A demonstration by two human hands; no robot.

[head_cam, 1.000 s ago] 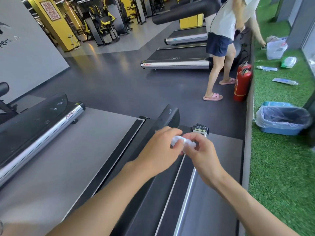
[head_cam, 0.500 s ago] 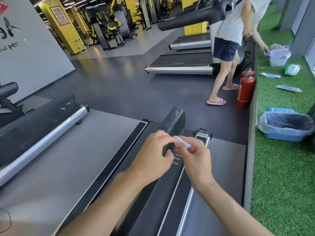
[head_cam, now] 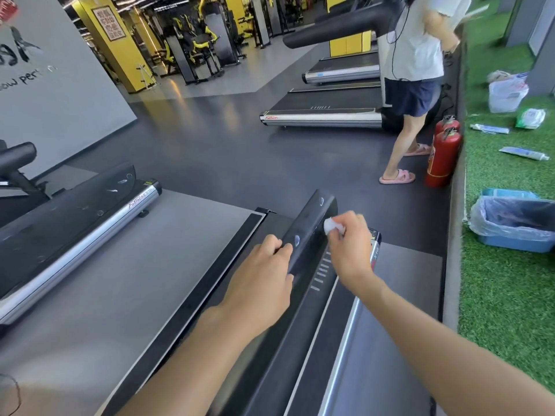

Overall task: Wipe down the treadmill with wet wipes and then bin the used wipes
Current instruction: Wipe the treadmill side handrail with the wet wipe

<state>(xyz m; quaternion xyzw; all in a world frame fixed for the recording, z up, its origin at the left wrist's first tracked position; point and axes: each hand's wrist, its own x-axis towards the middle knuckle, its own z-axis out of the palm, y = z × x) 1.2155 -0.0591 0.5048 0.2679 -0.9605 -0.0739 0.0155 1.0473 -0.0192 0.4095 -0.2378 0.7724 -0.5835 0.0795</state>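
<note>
A black treadmill handrail (head_cam: 309, 229) runs away from me above the treadmill deck (head_cam: 309, 340). My left hand (head_cam: 261, 283) grips the rail from its left side, fingers curled over the top. Further along, my right hand (head_cam: 350, 247) pinches a small crumpled white wet wipe (head_cam: 330, 226) and holds it against the rail's right side. A blue bin (head_cam: 516, 241) lined with a clear plastic bag stands on the green turf at the right.
A second treadmill (head_cam: 75, 235) lies to my left. A person in pink slippers (head_cam: 411, 85) stands by another treadmill (head_cam: 324, 117) ahead. Two red fire extinguishers (head_cam: 443, 157) stand at the turf edge. Bags and wipe packets (head_cam: 507, 94) lie on the turf.
My two hands, joined around the wipe before, have separated. The left hand moved onto the rail and the right hand carried the wipe further along it.
</note>
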